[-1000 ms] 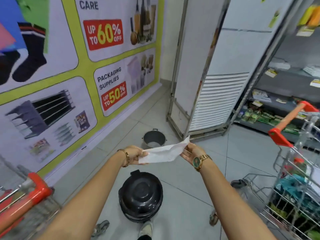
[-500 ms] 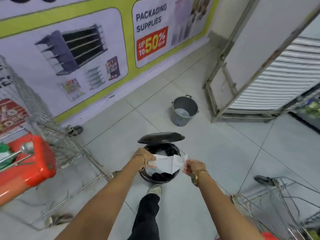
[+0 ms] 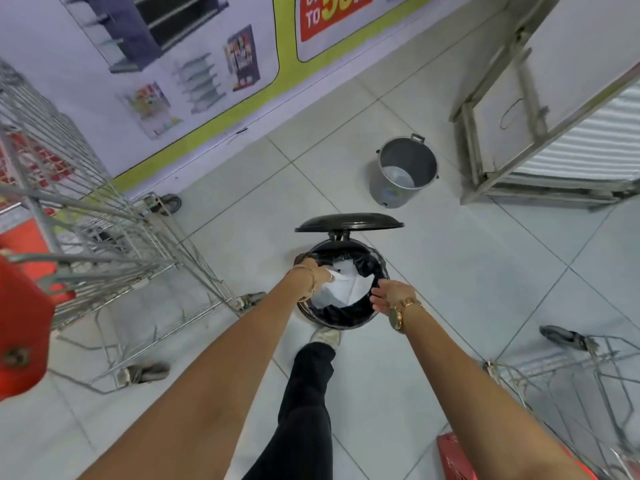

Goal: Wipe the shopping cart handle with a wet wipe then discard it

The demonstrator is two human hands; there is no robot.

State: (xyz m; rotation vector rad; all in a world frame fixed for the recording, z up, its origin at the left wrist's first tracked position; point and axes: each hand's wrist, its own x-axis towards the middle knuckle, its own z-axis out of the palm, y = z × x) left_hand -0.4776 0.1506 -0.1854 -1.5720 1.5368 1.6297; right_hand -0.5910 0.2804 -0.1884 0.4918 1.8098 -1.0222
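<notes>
— What's the left hand (image 3: 313, 271) doing?

— Its grip is pinched on one edge of the wipe (image 3: 341, 287), right over the mouth of the bin (image 3: 346, 318). A thin bracelet sits on that wrist.

— And the right hand (image 3: 389, 295)?

— Fingers spread, grip released, nothing in it. It hangs just beside the wipe's other edge, at the bin's rim. Whether a fingertip brushes the wipe, I can't tell from here. There's a gold watch (image 3: 396, 317) on that wrist.

— So where is the wipe exactly?

— White, crumpled, drooping into the opening against the black liner, its near part hanging from the left fingers.

— Is the bin open?

— Yes. The black lid (image 3: 348, 221) stands tipped up at the far side on its hinge. A shoe (image 3: 325, 336) is planted at the bin's near foot, a dark trouser leg running back from it.

— What else is around?

— Pale floor tiles. A grey bucket (image 3: 405, 173) stands farther off, well apart from the bin, with something pale in its bottom. To the left, a wire cart (image 3: 104, 230) with red plastic parts; to the right, part of another cart (image 3: 571, 386), low in the corner. A poster (image 3: 214, 64) with shelving pictures and a green border runs along the wall behind, and a metal-framed white panel (image 3: 554, 109) stands at the far right.
</notes>
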